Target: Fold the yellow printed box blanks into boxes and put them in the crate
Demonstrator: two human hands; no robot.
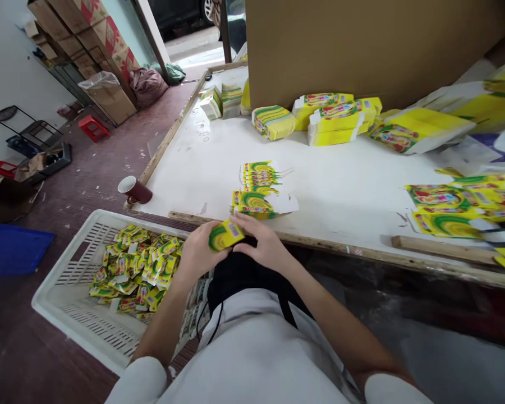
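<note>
Between my two hands, just in front of the table edge, is a small yellow and green carton (226, 235). My left hand (202, 249) wraps round its left end, and my right hand (261, 242) grips the right end with thumb and fingers. Right beyond my hands, a row of flat printed cartons (258, 201) lies overlapped on the table, white flaps pointing right. To my left, a white plastic basket (67, 292) holds a heap of small yellow cartons (138, 269).
A maroon mug (137, 191) lies tipped at the left corner of the white table (185, 168). Bundled yellow cartons (336, 120) line the back against a brown board (362, 50). More flat cartons (450, 205) and a wooden strip (441, 249) lie at right. Cardboard boxes (84, 39) stand beyond.
</note>
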